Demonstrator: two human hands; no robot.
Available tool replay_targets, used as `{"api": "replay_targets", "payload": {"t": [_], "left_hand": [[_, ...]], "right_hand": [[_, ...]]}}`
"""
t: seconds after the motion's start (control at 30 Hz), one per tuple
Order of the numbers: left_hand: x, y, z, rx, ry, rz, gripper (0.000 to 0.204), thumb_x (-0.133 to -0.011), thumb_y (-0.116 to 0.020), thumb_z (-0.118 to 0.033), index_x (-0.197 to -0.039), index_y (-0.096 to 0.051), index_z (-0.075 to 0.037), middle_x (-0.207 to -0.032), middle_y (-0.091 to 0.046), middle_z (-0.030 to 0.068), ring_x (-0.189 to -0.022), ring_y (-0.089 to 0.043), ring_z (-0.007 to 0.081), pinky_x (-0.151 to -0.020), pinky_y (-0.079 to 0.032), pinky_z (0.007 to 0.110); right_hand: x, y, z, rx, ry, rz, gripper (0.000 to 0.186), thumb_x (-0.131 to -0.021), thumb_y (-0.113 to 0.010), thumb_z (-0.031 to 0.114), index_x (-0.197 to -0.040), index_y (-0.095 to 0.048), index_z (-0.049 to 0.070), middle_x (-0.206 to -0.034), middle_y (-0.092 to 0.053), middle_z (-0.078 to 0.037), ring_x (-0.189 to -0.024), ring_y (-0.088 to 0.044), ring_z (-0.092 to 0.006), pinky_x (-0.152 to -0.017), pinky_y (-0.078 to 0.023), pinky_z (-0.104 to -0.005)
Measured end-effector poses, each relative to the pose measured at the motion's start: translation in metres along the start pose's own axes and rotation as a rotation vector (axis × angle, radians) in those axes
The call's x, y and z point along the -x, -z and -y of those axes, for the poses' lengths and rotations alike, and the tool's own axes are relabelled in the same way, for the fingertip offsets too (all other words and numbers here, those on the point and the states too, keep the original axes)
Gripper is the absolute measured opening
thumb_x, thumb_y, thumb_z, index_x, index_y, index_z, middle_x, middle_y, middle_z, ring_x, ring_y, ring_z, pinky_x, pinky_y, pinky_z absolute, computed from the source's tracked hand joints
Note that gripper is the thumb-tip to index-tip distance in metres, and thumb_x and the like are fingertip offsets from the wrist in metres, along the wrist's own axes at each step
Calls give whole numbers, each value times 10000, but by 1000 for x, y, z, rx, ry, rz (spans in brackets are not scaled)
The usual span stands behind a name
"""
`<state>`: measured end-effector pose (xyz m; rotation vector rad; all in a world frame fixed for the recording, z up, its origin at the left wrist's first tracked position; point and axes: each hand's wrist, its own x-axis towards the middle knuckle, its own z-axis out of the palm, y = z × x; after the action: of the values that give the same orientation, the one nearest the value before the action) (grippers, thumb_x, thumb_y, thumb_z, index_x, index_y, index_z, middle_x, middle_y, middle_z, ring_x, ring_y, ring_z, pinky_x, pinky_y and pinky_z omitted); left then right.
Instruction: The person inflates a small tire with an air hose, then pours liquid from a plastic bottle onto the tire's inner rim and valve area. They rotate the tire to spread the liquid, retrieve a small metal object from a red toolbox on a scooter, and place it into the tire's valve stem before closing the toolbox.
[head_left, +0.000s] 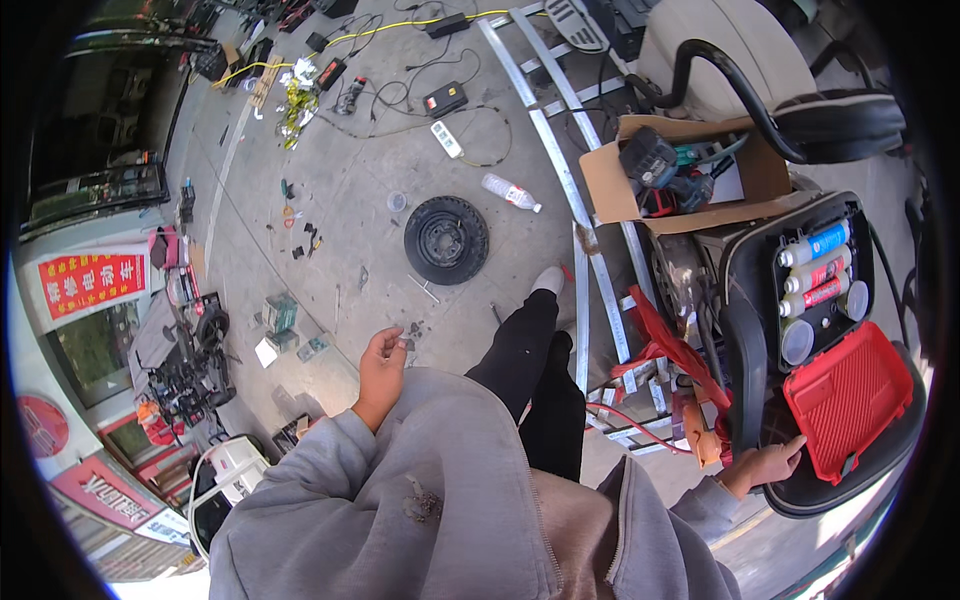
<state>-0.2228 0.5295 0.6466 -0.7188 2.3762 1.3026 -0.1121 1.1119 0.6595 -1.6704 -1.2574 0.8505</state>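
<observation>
Extending beside a ridged red plastic tray [850, 395]: bare right hand [766, 466]; whether its or the left hand's [380, 372] fingers grip, I cannot tell.

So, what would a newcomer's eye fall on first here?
Probably the bright red ribbed tray at far right, beside the person's right hand. Next, perhaps, the black-tyred wheel lying flat near the middle, with a clear bottle to its upper right.

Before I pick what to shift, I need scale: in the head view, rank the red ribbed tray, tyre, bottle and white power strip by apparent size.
1. Red ribbed tray
2. Tyre
3. Bottle
4. White power strip

The tray seems nearer the camera, so its true size against the tyre is unsure.
</observation>
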Motion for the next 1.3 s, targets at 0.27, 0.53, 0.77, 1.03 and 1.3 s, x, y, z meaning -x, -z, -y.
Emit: {"api": "replay_targets", "payload": {"t": [0.27, 0.53, 0.77, 1.03, 1.3], "left_hand": [[78, 59, 131, 248, 395, -331, 268, -973, -594, -94, -1221, -611, 7, -977, -663, 48, -885, -602, 110, -820, -490, 262], [51, 111, 230, 536, 528, -296, 260, -1006, -547, -115, -1245, -593, -26, -1006, -656, 37, -853, -604, 102, -748, -505, 258], [-27, 31, 357, 863, 545, -117, 256, -991, -536, -81, -1233, -573, -7, -999, -635, 49, -870, -604, 114, -766, -506, 261], [-87, -60, 457, 1115, 606, -162, 253, -1001, -516, -69, -1240, -558, 3, -972, -606, 43, -844, -577, 105, -774, -467, 240], [-119, -56, 439, 1318, 868, -156, 211, -1016, -533, -83, -1201, -584, 5, -953, -619, 51, -893, -609, 129, -823, -510, 286]], "right_hand": [[159, -71, 7, 126, 372, 990, 223, -1046, -546, 153, -1186, -653, 16, -891, -623, -3, -682, -435, -21, -590, -344, -170], [439, -140, -110, 210, 448, 1609, 384, -1038, -578, 254, -694, -529, 92, -582, -512, 28, -498, -443, -25, -456, -347, -211], [683, -267, -275, 786, 1332, 1902, 493, -866, -561, 12, -1353, -540, 83, -1213, -584, -227, -1096, -600, -410, -953, -494, -454], [840, -357, -400, 1024, 1663, 1799, 646, -849, -715, 183, -1440, -460, 127, -1319, -548, -242, -1166, -576, -451, -1009, -487, -470], [938, -461, -517, 718, 1854, 1646, 1032, -759, -827, 289, -1586, -217, 200, -1464, -390, -325, -1334, -451, -469, -1066, -463, -457]]}}
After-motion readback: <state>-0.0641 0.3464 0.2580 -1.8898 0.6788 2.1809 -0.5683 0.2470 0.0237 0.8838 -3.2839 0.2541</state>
